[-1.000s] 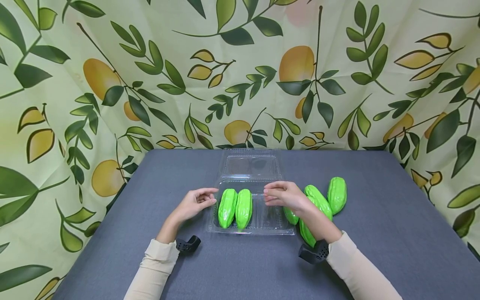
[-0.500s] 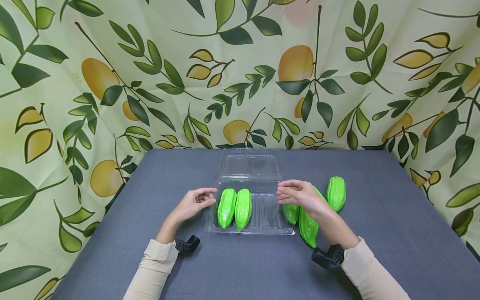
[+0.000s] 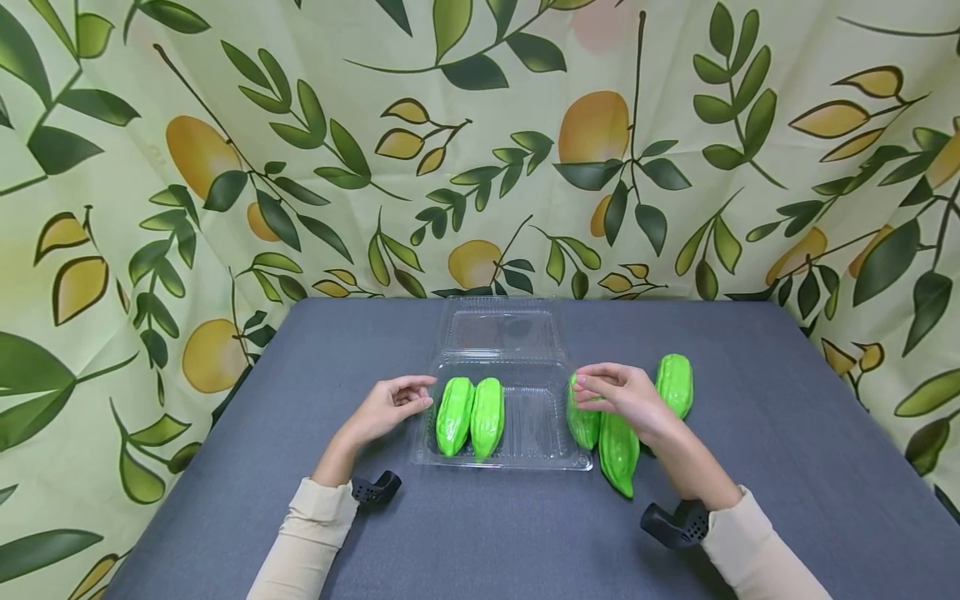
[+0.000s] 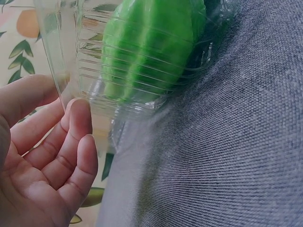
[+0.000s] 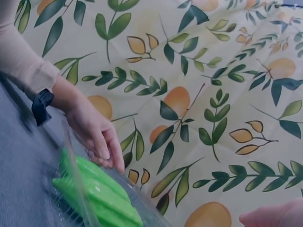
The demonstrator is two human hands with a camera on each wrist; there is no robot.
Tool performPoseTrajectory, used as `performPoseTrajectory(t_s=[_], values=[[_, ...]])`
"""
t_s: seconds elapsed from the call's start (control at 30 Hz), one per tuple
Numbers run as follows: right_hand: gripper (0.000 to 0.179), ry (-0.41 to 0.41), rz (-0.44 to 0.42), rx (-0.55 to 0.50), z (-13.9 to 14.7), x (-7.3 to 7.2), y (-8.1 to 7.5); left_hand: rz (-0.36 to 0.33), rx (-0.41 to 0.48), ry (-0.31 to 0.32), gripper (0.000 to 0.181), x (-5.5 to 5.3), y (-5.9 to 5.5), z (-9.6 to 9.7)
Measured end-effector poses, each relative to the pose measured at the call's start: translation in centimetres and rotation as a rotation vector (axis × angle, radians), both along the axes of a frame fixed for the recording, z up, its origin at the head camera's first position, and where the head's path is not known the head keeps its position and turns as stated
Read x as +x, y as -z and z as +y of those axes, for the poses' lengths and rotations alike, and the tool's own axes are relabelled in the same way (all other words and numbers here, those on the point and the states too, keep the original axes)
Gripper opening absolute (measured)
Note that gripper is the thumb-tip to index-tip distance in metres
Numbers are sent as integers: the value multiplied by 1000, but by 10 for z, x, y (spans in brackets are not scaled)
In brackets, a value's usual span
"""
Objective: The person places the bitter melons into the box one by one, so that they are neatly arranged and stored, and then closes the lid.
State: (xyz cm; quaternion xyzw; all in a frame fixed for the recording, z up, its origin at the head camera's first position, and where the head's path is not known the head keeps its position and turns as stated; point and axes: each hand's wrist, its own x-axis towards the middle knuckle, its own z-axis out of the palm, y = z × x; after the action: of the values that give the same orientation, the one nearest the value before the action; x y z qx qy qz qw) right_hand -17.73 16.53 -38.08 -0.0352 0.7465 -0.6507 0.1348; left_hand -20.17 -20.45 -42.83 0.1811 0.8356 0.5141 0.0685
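Two glossy, ridged green gourds, like bitter melons (image 3: 488,417), lie side by side in the left part of a clear plastic clamshell box (image 3: 536,429). My left hand (image 3: 386,408) is at the box's left rim, fingers loosely bent; in the left wrist view its fingertips (image 4: 80,116) are against or just beside the rim, which I cannot tell. Over the loose gourds at the box's right side hovers my right hand (image 3: 618,396), fingers relaxed and holding nothing. It partly covers the nearest gourd (image 3: 583,429) and hides most of another one.
The box's lid (image 3: 502,329) is folded back flat behind it. Several gourds lie to the right, including a pointed one (image 3: 618,458) and one farther back (image 3: 675,383). A grey cloth (image 3: 480,542) covers the table; a leaf-patterned curtain (image 3: 480,150) hangs behind.
My right hand has moved from above the box's right part outward to the right, over the loose gourds. My left hand, the box and the two gourds in it have stayed in place.
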Motion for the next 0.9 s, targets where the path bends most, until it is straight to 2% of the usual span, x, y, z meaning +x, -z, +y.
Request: performPoseTrajectory(t_s=[0.37, 0.5, 0.67, 0.9], values=[[52, 52, 28, 84, 15, 8, -1, 10, 1, 5, 36, 0, 1, 0], [52, 90, 44, 130, 24, 10, 1, 23, 4, 13, 36, -1, 3, -1], [52, 135, 55, 136, 36, 13, 3, 26, 4, 9, 36, -1, 3, -1], [53, 177, 74, 195, 47, 17, 7, 8, 0, 2, 36, -1, 2, -1]])
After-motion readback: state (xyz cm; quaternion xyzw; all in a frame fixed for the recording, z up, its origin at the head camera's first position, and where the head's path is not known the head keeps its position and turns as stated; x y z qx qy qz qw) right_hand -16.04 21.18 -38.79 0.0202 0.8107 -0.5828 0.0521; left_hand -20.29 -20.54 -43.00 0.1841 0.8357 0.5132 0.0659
